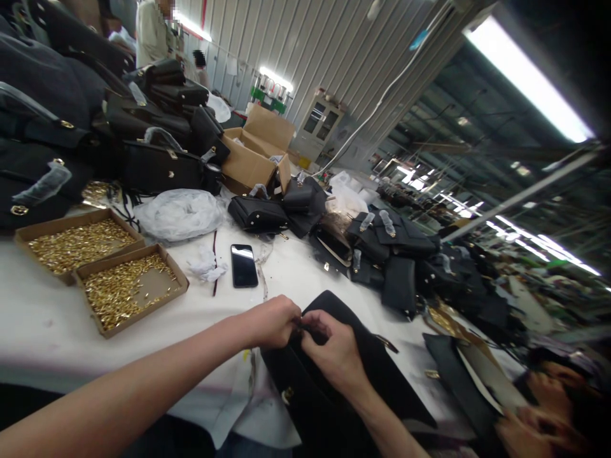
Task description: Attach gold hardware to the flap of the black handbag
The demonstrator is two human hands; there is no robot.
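At six o'clock in the view, close to the body and over the front edge of the white worktop (210, 318), lies a black bag (391, 381). Both hands work at its upper left edge: the left grip (279, 322) and the right grip (334, 350) are nearly touching, fingers pinched on a small dark part of it that they mostly hide. The right one also covers some of its surface. A gold clasp (287, 395) shows below them, and a gold fitting (386, 343) sits on the far side at two o'clock from the hands.

Measured from the black bag, a phone (244, 266) lies flat at eleven o'clock, apart from the hands. Crumpled white scraps (207, 267) lie between it and the near tray (181, 283) at ten o'clock, which holds small gold pieces (112, 289). The far tray (23, 236), also filled with gold pieces, touches it on the outer side. Beyond them spreads clear plastic wrap (181, 213).

Toward eleven o'clock, an open cardboard box (245, 165) stands among heaped bags (160, 165). At one o'clock, more dark bags (400, 283) crowd the worktop, some handles wrapped in plastic. At three o'clock, another person's hands (529, 426) are at an open bag (453, 375) with pale lining.
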